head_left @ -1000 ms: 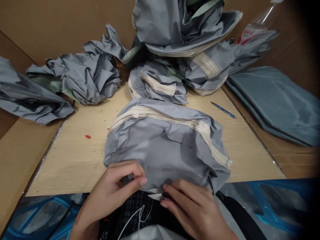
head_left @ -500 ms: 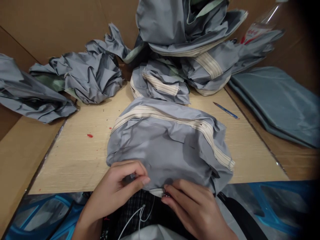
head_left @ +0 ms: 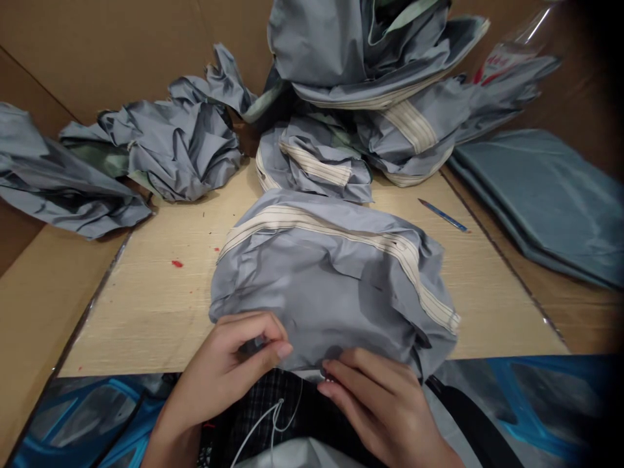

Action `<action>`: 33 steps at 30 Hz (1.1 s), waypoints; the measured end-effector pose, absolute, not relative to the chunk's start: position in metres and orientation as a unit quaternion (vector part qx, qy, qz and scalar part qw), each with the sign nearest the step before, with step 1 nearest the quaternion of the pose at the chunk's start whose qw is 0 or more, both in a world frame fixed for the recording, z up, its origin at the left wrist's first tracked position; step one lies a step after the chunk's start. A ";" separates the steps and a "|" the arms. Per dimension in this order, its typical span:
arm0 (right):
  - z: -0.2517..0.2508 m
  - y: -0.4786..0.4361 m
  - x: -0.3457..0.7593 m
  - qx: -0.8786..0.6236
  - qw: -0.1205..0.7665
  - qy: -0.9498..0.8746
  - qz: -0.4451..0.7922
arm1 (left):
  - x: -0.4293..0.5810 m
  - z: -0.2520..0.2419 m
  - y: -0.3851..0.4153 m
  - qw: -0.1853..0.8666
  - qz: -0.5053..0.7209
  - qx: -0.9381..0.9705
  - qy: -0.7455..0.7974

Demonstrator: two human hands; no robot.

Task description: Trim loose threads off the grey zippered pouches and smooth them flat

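The grey cloth piece lies rumpled at the near side of the worktop, its cream striped tape arching across the far part and down the right side. The left hand is at the cloth's near edge with thumb and forefinger brought together; whether anything is pinched there, I cannot tell. The right hand grips a small dark object between thumb and fingers, mostly hidden, with a pale sliver in front of it.

The likeliest trouble is the cloth slipping towards the lap — its near edge reaches the worktop's front, and a loose left pinch would leave little to hold it. If the pale sliver is sharp, a small slip could nick the cloth or the left fingertips. The white cord hangs just below both hands, so it could get caught up with the cloth. Farther back, the heaped grey pieces look unsteady — a tug at the lower ones might bring them sliding forward.
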State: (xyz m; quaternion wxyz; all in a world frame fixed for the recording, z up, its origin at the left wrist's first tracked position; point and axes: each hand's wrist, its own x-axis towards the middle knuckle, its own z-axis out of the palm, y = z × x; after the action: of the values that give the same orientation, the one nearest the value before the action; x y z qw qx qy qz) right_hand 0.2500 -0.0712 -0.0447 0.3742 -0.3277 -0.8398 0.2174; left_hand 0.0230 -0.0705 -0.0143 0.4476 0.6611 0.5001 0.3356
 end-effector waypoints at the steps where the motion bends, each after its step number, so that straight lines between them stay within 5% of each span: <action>1: -0.045 -0.071 0.250 -0.332 0.376 -0.836 0.222 | 0.023 -0.015 -0.071 0.448 0.339 0.658 0.502; 33: -0.050 -0.068 0.241 -0.322 0.380 -0.844 0.198 | 0.017 -0.018 -0.076 0.385 0.354 0.673 0.523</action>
State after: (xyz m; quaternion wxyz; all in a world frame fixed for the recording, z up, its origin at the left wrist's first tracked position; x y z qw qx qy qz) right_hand 0.2411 -0.0677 -0.0503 0.3802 -0.3222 -0.8440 0.1985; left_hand 0.0171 -0.0763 -0.0184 0.3849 0.6726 0.5234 0.3543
